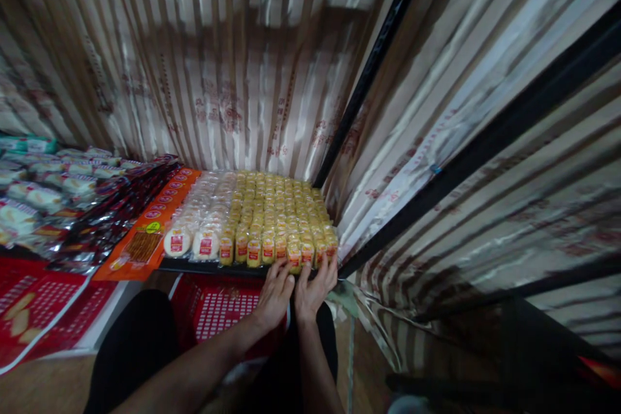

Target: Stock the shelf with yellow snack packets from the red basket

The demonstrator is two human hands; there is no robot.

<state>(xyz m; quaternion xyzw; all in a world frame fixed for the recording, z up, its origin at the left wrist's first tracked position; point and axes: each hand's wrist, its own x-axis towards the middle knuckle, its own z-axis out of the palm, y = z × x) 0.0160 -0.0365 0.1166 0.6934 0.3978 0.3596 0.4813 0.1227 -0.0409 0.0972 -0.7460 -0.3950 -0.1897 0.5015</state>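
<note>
Both of my hands reach to the front edge of a low shelf [204, 266]. My left hand [274, 294] lies with its fingers stretched against the front row of small yellow packets with red labels [272, 220]. My right hand [315, 288] is beside it, fingers spread and touching the rightmost yellow packets at the shelf's front corner. Neither hand grips a packet. To the left of the yellow packets sit rows of round white packets with red labels [206, 233].
Orange snack packs [150, 233] and dark red packets [116, 207] fill the shelf further left, with pale wrapped goods [43, 187] beyond. A red plastic basket [218, 314] stands under the shelf. Black frame bars [466, 155] and striped plastic sheeting [233, 77] enclose the shelf.
</note>
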